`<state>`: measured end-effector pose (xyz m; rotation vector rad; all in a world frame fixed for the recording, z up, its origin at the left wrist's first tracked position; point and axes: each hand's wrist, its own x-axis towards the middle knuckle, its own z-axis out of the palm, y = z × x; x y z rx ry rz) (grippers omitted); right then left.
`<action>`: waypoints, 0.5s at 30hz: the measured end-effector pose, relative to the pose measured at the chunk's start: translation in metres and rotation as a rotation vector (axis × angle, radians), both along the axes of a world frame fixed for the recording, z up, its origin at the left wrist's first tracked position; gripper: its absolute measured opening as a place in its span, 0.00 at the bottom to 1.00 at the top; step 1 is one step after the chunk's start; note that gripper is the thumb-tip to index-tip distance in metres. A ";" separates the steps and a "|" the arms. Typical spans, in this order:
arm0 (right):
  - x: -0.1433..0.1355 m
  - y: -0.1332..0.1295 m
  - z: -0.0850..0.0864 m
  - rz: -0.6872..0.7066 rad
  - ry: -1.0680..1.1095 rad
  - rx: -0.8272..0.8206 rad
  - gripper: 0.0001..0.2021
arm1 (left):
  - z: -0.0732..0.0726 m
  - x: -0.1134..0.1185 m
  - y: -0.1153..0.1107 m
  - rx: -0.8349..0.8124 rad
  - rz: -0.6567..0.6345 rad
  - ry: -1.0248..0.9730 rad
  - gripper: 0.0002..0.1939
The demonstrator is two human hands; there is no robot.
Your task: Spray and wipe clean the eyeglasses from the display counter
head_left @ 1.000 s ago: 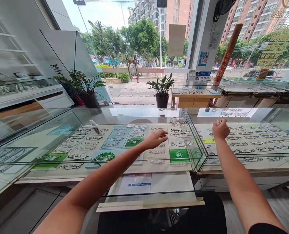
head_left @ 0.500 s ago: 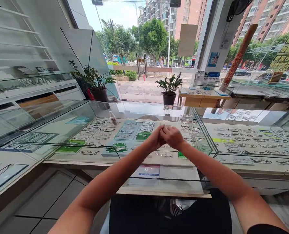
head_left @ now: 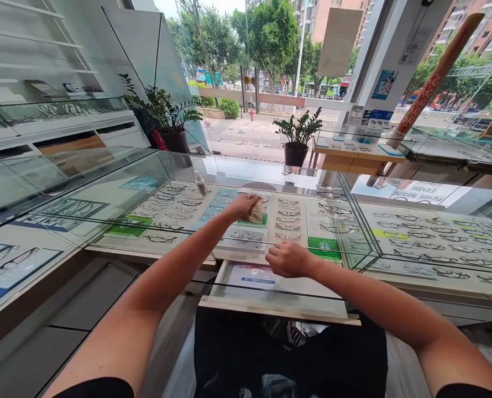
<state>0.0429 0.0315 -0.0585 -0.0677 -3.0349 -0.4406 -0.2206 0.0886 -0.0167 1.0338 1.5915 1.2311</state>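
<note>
Through the head camera I look down on a long, clear glass display counter [head_left: 225, 165], with thin-rimmed spectacle frames [head_left: 288, 219] in rows beneath its top. Below its near edge, a shallow white drawer with a pale wooden front [head_left: 279, 311] stands pulled out towards my lap, a printed sheet with a blue strip [head_left: 256, 281] lying in it. My right hand [head_left: 288, 258] is over the drawer's far end, its fingers curled in close; I cannot tell whether they hide anything small. My left hand [head_left: 240, 207] is farther out over the counter, fingers bent around a crumpled beige wad of cloth or paper [head_left: 256, 211]; I cannot tell which material, nor whether it presses on the glass. Beyond and left of that hand, a small translucent bottle with a white top and a brownish label [head_left: 200, 183] stands on the counter, apart from both hands. I judge the work to be partway: the wad is out and gripped, but not laid down, the bottle is within reach but unheld, and the drawer is not closed. How much of the glass is done I cannot tell; its reflections hide any difference.
</note>
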 end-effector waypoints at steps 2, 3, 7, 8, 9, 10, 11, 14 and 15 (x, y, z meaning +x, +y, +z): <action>0.004 -0.005 -0.006 -0.035 -0.113 -0.051 0.11 | 0.006 -0.025 0.000 -0.023 0.082 0.235 0.10; 0.005 -0.006 -0.009 -0.053 -0.150 -0.077 0.11 | 0.007 -0.034 -0.002 -0.025 0.112 0.319 0.07; 0.006 -0.010 -0.020 -0.156 -0.225 -0.232 0.17 | 0.000 -0.045 -0.009 0.106 0.112 0.831 0.28; 0.006 -0.008 -0.024 -0.193 -0.250 -0.274 0.16 | -0.003 -0.043 -0.010 0.141 0.053 0.998 0.32; 0.006 -0.005 -0.028 -0.231 -0.279 -0.308 0.15 | -0.006 -0.042 -0.009 0.148 -0.032 1.138 0.35; 0.007 -0.001 -0.032 -0.268 -0.303 -0.333 0.14 | -0.009 -0.040 -0.008 0.119 -0.125 1.226 0.37; 0.008 0.005 -0.036 -0.305 -0.319 -0.349 0.13 | -0.012 -0.039 -0.007 0.064 -0.208 1.257 0.39; 0.014 0.033 -0.047 -0.398 -0.299 -0.340 0.15 | -0.016 -0.040 -0.002 -0.100 -0.342 1.272 0.43; 0.017 0.044 -0.050 -0.431 -0.280 -0.328 0.16 | -0.016 -0.041 -0.001 -0.128 -0.356 1.281 0.44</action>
